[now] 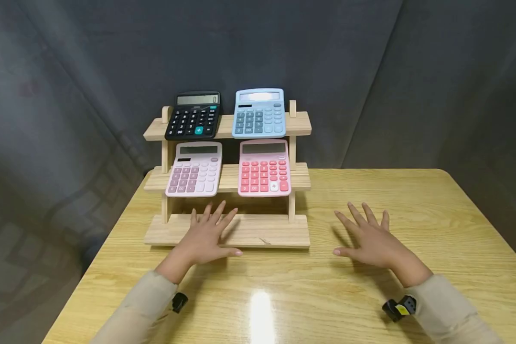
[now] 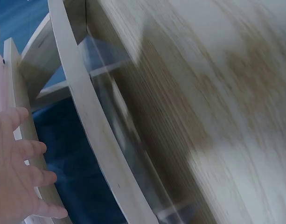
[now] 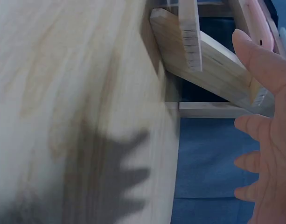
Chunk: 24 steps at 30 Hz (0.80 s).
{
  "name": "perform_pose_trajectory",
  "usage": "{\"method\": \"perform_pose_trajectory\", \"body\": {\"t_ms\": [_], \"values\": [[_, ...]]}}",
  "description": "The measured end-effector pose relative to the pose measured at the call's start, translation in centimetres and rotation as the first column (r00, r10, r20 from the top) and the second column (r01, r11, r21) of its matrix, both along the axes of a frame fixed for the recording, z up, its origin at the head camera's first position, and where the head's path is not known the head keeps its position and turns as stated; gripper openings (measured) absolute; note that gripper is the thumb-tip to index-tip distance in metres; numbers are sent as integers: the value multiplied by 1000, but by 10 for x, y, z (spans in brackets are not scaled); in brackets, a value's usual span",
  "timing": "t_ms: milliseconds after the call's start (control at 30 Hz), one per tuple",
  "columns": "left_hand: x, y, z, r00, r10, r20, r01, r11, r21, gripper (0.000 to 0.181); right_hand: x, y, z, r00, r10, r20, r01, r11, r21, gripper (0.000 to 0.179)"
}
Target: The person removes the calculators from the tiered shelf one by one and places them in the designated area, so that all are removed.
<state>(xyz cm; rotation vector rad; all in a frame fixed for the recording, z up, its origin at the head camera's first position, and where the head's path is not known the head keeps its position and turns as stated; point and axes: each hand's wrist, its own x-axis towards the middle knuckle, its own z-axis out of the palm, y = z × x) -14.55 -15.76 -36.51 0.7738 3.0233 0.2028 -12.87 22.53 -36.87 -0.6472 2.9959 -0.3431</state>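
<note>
On the rack's (image 1: 293, 153) upper two shelves (image 1: 301, 124), four calculators (image 1: 264, 168) lean back. My left hand (image 1: 203, 240), near the bottom shelf (image 1: 275, 230), and right hand (image 1: 375, 244), over the surface (image 1: 318, 296), are spread and empty: a pause, I judge; gripping one would need reaching forward.

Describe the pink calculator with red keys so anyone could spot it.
On the table stands a wooden rack. On its middle shelf, the pink calculator is the right one, below the blue calculator. Red keys distinguish it from the paler calculator beside it.
</note>
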Motion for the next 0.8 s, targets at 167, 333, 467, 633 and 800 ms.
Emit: {"method": "perform_pose_trajectory", "body": {"t_ms": [167,333,467,633,800], "values": [[2,-10,0,1000,10,-14,-10,1000,6,93,-3,0,5,1000,6,-15,-6,1000,-13,86],[3,-22,-1,999,22,-48,-22,1000,1,93,-9,-5,11,999,9,-41,-10,1000,-13,86],[3,-30,-5,997,46,-64,-47,999,-11,94,-16,-10,13,999,17,-39,-18,1000,-18,86],[8,-39,-10,996,81,-36,-81,997,7,92,-19,-15,13,1000,21,-17,-21,999,-26,86],[13,-51,-14,991,130,-17,-129,991,17,91,-21,-19,12,1000,26,-7,-26,998,-55,86]]}}
